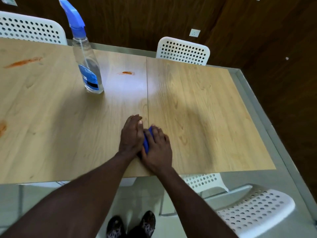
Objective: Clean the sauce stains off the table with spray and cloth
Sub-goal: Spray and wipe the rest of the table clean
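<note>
A small blue cloth (146, 140) lies on the light wooden table (197, 109) near its front edge, mostly covered by my hands. My right hand (158, 148) lies over the cloth with fingers bent around it. Flat on the table just left of the cloth is my left hand (131, 135), fingers straight and its thumb side touching the cloth. A clear spray bottle (88, 69) with a blue trigger head stands upright at the back left. Orange sauce stains show as a small smear at the table's middle (127, 73), a long streak at far left (23, 62) and a patch at the left edge (2, 127).
White perforated chairs stand at the far left (30, 30), the far middle (183, 50) and the near right (253, 210). Dark wooden walls close the back and right. My feet (132, 225) stand on the pale floor below the table's front edge.
</note>
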